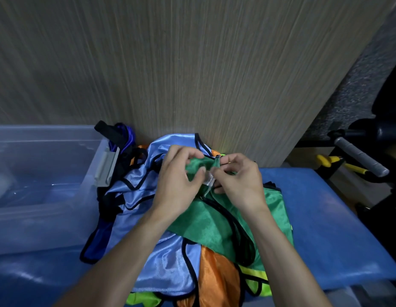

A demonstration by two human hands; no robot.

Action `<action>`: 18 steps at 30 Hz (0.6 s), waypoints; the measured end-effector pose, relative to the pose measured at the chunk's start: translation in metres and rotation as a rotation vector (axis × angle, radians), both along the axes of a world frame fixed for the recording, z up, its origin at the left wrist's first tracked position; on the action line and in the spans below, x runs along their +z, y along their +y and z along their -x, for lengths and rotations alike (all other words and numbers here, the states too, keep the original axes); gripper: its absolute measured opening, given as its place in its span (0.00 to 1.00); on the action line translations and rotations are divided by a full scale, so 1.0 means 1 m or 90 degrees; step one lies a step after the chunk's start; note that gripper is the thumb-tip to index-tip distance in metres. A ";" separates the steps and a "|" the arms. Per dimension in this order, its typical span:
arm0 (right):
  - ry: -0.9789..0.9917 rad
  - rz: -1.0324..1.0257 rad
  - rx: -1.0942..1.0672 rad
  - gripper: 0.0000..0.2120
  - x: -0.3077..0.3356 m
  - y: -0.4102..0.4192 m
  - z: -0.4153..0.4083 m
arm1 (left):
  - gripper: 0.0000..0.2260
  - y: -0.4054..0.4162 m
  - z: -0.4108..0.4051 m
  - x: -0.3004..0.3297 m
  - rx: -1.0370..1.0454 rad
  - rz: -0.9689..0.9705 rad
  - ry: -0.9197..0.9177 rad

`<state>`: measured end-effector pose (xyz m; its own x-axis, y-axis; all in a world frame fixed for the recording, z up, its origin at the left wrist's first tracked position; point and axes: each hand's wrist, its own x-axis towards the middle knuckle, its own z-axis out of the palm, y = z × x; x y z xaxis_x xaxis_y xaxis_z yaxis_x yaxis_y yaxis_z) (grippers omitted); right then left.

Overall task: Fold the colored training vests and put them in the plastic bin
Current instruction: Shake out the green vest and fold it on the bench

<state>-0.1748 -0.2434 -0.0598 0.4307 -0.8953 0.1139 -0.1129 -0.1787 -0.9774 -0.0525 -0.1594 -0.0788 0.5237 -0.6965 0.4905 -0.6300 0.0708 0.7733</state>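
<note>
Both hands pinch the green vest (223, 220) at its upper edge, just above the middle of the view: the left hand (177, 185) curls its thumb and fingers round a fold of green cloth, and the right hand (239, 182) nips the same edge beside a pale tag, the two sets of fingertips almost touching.

Behind everything, from nine through twelve to two o'clock, rises a wood-grain panel (170, 63). A blue table (325, 229) spreads from three round to eight o'clock. At nine o'clock stands the clear plastic bin (37, 196), open-topped, with a grey latch (106, 169) on its near end. What lies inside it cannot be told.

A heap of vests fills the middle, just right of the bin. The light blue vest (166, 262) with black trim lies beneath the green one, reaching toward six o'clock. An orange vest (217, 280) pokes out at six, with a yellow-green vest (257, 282) touching it at five. A dark blue vest (124, 138) sits at ten o'clock against the panel. At three o'clock, off the table, a grey-gripped handle (361, 158) crosses a yellow-handled tool (325, 160).
</note>
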 end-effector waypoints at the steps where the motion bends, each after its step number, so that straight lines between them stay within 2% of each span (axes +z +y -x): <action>1: 0.008 0.011 -0.006 0.09 -0.002 -0.002 0.000 | 0.08 0.004 0.000 0.004 -0.019 0.001 -0.040; 3: 0.014 0.021 -0.007 0.09 -0.006 -0.005 0.000 | 0.07 0.011 0.001 0.009 -0.123 -0.035 0.016; 5: -0.014 -0.017 0.011 0.09 -0.009 -0.006 -0.001 | 0.16 0.014 0.000 0.008 -0.193 -0.097 0.100; 7: -0.043 -0.048 0.022 0.08 -0.011 -0.006 -0.001 | 0.23 0.014 -0.002 0.003 -0.198 -0.143 0.092; 9: -0.044 -0.025 0.038 0.06 -0.010 -0.005 -0.001 | 0.23 0.011 -0.003 -0.002 -0.153 -0.161 0.057; 11: -0.003 0.062 0.072 0.10 -0.010 -0.004 0.004 | 0.21 0.009 -0.008 -0.006 -0.101 -0.163 0.065; 15: 0.236 0.371 0.184 0.27 -0.013 -0.001 0.026 | 0.18 0.011 -0.013 -0.007 -0.068 -0.183 0.069; 18: 0.306 0.440 0.204 0.27 -0.020 0.001 0.035 | 0.13 0.012 -0.012 -0.006 -0.082 -0.182 0.080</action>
